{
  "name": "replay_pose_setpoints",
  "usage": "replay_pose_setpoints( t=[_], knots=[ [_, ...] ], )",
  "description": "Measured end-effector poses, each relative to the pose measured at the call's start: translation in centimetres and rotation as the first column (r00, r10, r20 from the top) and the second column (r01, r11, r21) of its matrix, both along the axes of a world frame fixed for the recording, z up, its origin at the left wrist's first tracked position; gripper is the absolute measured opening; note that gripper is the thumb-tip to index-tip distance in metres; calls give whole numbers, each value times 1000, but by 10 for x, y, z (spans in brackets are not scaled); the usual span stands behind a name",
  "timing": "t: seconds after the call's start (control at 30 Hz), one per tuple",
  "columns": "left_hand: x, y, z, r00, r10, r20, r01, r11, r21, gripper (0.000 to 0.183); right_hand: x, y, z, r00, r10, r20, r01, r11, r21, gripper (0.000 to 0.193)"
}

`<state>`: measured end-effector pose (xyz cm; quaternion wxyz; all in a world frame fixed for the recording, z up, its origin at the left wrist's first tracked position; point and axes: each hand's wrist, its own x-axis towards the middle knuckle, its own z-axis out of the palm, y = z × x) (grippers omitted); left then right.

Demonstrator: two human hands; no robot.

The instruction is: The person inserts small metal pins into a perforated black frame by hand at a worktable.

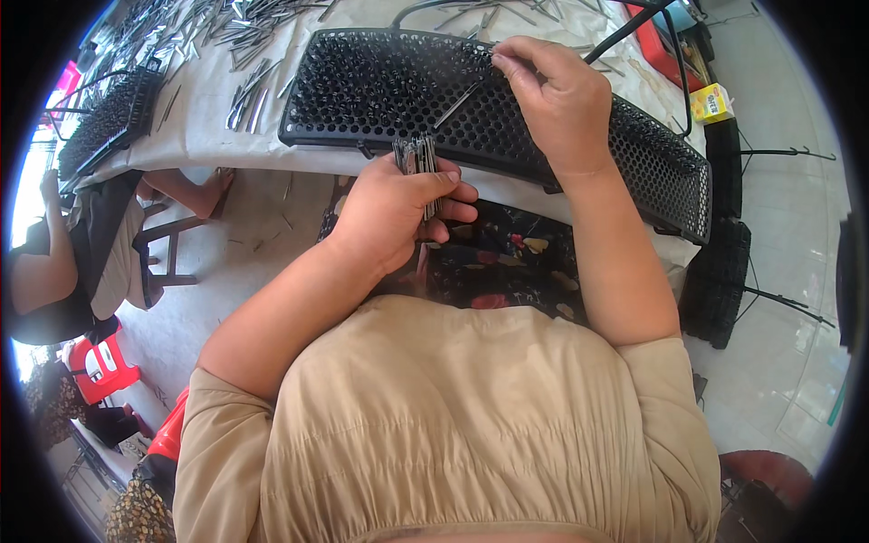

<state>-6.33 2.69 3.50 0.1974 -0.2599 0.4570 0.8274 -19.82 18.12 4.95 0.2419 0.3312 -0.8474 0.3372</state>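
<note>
My left hand (398, 210) grips a bundle of thin metal pins (417, 156) upright at the near edge of a long black perforated tray (380, 90). My right hand (552, 100) rests on top of that tray, fingers pinched on one pin (458, 104) that lies slanted across the holes. Many holes of the tray hold pins. The tray lies on a table covered with a white cloth (213, 109).
Loose metal pins (249, 95) are scattered over the cloth behind the tray. A second black tray (113, 113) sits at the left, where another person (54, 271) sits. Red stools (104, 362), a yellow box (712, 102) and stacked black trays (720, 281) stand around.
</note>
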Motion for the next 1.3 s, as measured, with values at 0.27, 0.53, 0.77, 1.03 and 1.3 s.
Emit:
replay_pose_setpoints(
  t=[0.27, 0.53, 0.77, 1.03, 1.3],
  knots=[
    [1, 0, -1, 1000, -9, 8, 9, 1000, -2, 11, -1, 2, -14, 985, 100, -142, -89, 992, 86, 11],
    [7, -3, -3, 999, 39, 28, -44, 983, 178, 25, -1, 6, -23, 979, 125, -159, -100, 983, 156, 14],
    [15, -20, -13, 998, -59, 24, 53, 976, 212, 29, 12, -1, -16, 961, 244, -129, -216, 956, 199, 24],
    [16, -22, -6, 1000, 17, 13, -19, 988, 150, 31, 51, 29, -27, 937, 346, -41, -314, 889, 333, 35],
    [0, -2, -10, 999, -11, -33, 22, 932, 362, 23, 82, 23, -29, 951, 309, 14, -309, 950, 45, 31]
  ],
)
